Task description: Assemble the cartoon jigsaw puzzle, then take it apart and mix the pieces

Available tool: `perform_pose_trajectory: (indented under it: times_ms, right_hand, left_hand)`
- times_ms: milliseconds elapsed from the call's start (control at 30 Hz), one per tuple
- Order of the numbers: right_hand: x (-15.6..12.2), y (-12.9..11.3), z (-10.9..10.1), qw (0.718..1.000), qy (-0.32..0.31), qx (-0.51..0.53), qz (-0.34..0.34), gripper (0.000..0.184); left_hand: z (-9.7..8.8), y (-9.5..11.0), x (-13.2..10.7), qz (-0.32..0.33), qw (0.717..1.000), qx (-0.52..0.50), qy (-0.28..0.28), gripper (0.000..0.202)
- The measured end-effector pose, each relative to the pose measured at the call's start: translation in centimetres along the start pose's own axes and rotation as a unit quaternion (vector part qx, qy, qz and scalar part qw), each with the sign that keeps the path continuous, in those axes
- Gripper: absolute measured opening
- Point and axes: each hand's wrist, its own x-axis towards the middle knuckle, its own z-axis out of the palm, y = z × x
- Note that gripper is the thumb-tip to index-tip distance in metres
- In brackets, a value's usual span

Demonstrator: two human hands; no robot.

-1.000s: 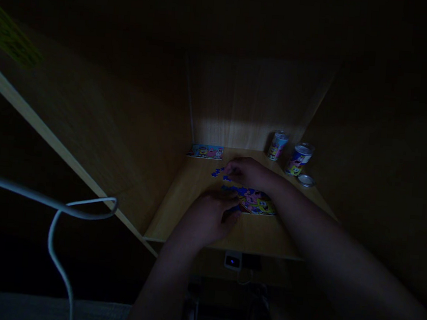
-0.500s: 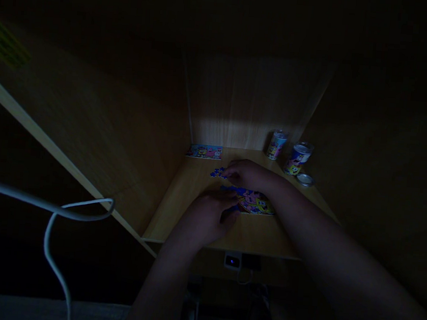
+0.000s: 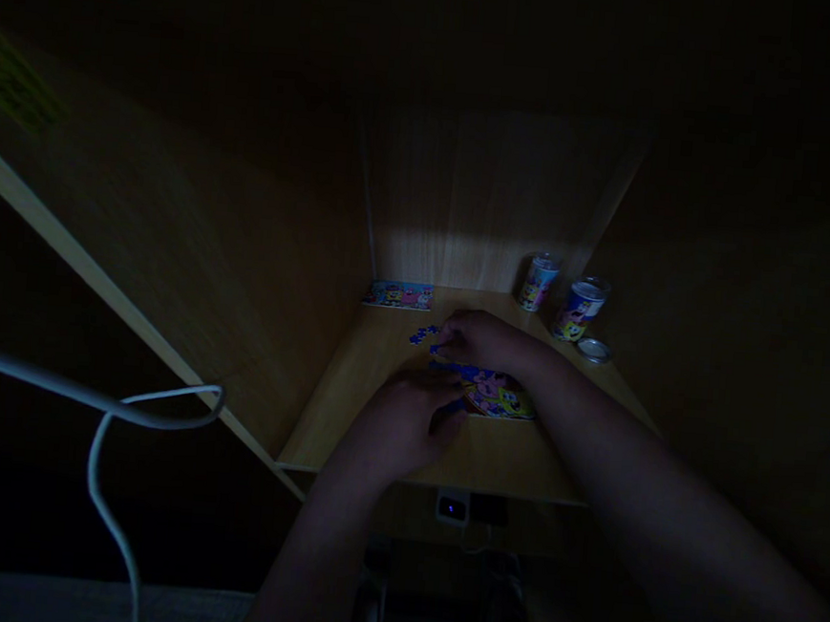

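In the dim head view, a partly assembled jigsaw puzzle with a blue, pink and yellow cartoon picture lies on the wooden shelf. My left hand rests over its left end, fingers stretched out and covering part of it. Just beyond the puzzle, my right hand is closed in a pinch, with a blue puzzle piece at its fingertips. To the left of those fingertips, several loose blue pieces lie in a small cluster.
A finished-looking cartoon puzzle strip lies at the back left. Two cartoon-printed cans with clear tops stand at the back right, beside a round metal lid. Wooden walls enclose the shelf. A white cable hangs at left.
My right hand has shifted slightly, and a blue piece now shows at its fingertips, apart from the cluster. My left hand stays in place on the puzzle.
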Motion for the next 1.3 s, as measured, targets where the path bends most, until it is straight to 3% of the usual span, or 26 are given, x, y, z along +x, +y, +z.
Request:
perform_pose_trajectory:
  times_ms: [333, 600, 767, 900, 1133, 1300]
  right_hand:
    - [0.0, 0.0, 0.7, 0.995, 0.019, 0.097, 0.005, 0.011]
    - [0.4, 1.2, 0.9, 0.996, 0.064, 0.062, 0.025, 0.013]
    - [0.3, 1.4, 0.7, 0.991, 0.111, 0.037, -0.056, 0.02]
    - [0.3, 1.4, 0.9, 0.989, 0.076, 0.064, -0.113, 0.031]
    - [0.2, 1.6, 0.5, 0.995, 0.082, 0.008, -0.06, 0.03]
    - [0.0, 1.3, 0.1, 0.998, 0.051, -0.034, -0.026, 0.028]
  left_hand:
    - [-0.1, 0.1, 0.0, -0.001, 1.0, 0.002, 0.003, 0.028]
    - [0.1, -0.1, -0.1, -0.005, 1.0, -0.001, 0.001, 0.03]
    - [0.0, 0.0, 0.0, -0.004, 1.0, -0.002, -0.005, 0.03]
    - [0.1, -0.1, 0.0, 0.0, 1.0, -0.007, -0.003, 0.03]
    - [0.1, -0.3, 0.0, 0.001, 1.0, -0.001, -0.007, 0.03]
    - [0.1, -0.2, -0.1, -0.001, 1.0, 0.003, -0.012, 0.029]
